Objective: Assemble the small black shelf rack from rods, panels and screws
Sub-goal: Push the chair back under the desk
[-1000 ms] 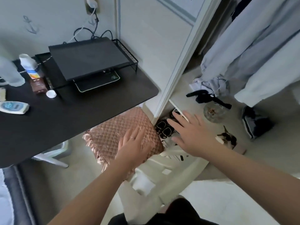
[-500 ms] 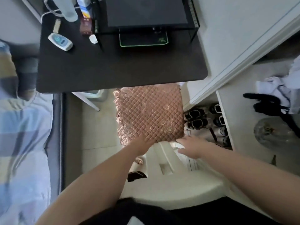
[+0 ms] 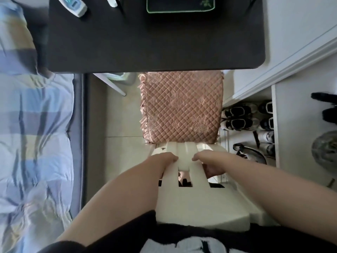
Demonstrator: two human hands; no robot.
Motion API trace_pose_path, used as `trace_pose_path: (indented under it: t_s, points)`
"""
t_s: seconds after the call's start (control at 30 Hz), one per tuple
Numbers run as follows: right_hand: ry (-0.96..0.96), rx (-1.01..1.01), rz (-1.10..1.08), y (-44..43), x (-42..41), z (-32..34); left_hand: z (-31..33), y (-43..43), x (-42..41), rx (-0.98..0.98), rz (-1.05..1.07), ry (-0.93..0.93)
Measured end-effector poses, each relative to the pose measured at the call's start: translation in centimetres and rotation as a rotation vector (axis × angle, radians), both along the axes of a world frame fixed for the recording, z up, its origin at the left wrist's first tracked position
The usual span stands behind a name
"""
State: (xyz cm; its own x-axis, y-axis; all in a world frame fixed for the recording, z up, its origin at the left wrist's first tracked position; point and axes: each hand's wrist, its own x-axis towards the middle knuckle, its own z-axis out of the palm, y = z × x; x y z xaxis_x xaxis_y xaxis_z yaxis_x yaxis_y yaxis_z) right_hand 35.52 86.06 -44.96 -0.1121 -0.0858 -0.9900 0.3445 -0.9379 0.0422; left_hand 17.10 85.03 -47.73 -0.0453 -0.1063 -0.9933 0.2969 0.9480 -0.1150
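Two grips, left hand point(image 3: 165, 160), right hand point(image 3: 211, 164), seemingly clamped on white slatted chair point(image 3: 188, 149)

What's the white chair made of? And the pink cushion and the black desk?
The white chair looks like hard moulded plastic: smooth, slightly glossy, thick one-piece slats. The pink cushion looks like satiny fabric: quilted diamond stitching, ruffled edge, soft sheen. The black desk has a flat matt top, probably coated board; I cannot be sure.
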Motion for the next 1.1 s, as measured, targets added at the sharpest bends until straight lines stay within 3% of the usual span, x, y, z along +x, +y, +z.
trace_pose_path:
  t_s: [0.1, 0.27, 0.57, 0.73, 1.1]
  points:
    - [0.015, -0.098, -0.014, -0.7, -0.6, 0.5, -0.1, -0.4, 0.6, 0.064, -0.011, 0.031]
    - [-0.088, 0.169, 0.116, -2.0, -1.8, 0.2, -0.1, -0.6, 1.1, 0.117, 0.000, 0.125]
    - [-0.068, 0.199, 0.147, 0.2, -1.9, 0.6, 0.4, 1.6, 0.6, 0.176, -0.002, 0.110]
    - [-0.091, 0.210, 0.174, 4.4, -2.8, 0.5, 0.9, 5.7, -0.4, 0.213, 0.048, 0.096]
    - [-0.111, 0.204, 0.185, 18.5, -6.1, 0.7, 0.9, 20.2, -4.1, 0.263, -0.087, 0.090]
